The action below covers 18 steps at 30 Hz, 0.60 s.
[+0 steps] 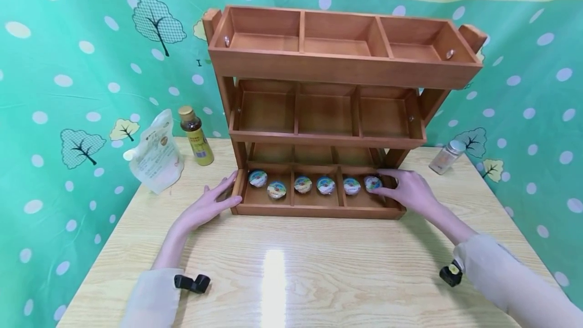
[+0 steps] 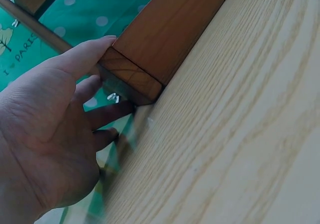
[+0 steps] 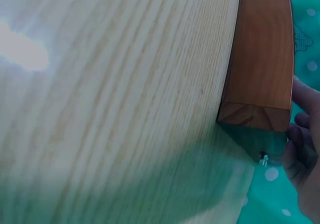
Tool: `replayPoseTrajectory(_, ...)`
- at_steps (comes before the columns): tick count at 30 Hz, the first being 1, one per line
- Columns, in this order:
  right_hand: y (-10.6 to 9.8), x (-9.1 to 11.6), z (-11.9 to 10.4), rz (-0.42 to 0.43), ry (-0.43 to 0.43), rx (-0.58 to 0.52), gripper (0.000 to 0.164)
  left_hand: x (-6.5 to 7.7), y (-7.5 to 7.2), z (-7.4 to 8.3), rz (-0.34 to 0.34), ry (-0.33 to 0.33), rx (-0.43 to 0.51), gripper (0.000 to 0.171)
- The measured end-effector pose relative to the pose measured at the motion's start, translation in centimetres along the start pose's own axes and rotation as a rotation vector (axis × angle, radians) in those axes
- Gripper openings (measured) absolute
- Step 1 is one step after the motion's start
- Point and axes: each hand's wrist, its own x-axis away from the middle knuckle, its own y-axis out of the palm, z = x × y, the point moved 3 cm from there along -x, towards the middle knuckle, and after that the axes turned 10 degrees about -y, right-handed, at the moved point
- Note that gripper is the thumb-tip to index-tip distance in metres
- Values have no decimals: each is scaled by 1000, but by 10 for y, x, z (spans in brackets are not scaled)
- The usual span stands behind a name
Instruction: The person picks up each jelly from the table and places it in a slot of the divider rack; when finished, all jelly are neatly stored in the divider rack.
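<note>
A brown wooden tiered rack (image 1: 319, 211) stands on the table. Small round cups with printed lids lie along its bottom tray, two in each of the three compartments. At the right end, my right hand (image 1: 407, 190) reaches over the tray's side, thumb and forefinger around the rightmost cup (image 1: 373, 182). In the right wrist view the right hand (image 3: 305, 149) is partly cut off, and the tray hides the cup. My left hand (image 1: 209, 206) rests against the tray's left end. The left wrist view shows that hand's thumb (image 2: 87, 56) on the tray's corner, the other fingers spread beside it.
Left of the rack stand a white spouted pouch (image 1: 157, 158) and a bottle with a yellow label (image 1: 198, 138). A small lidded jar (image 1: 446, 157) is tilted on the right. Behind, a green dotted cloth (image 1: 91, 90) hangs close to the rack.
</note>
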Motion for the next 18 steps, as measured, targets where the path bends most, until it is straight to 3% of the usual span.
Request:
replayPoseTrajectory(12,-17,27,6,201,-62,-53,28,-3,0,12,1,64,-80,78)
replayPoseTrajectory(18,-19,30,10,210,-76,-58,25,6,-12,18,67,117,-178,74)
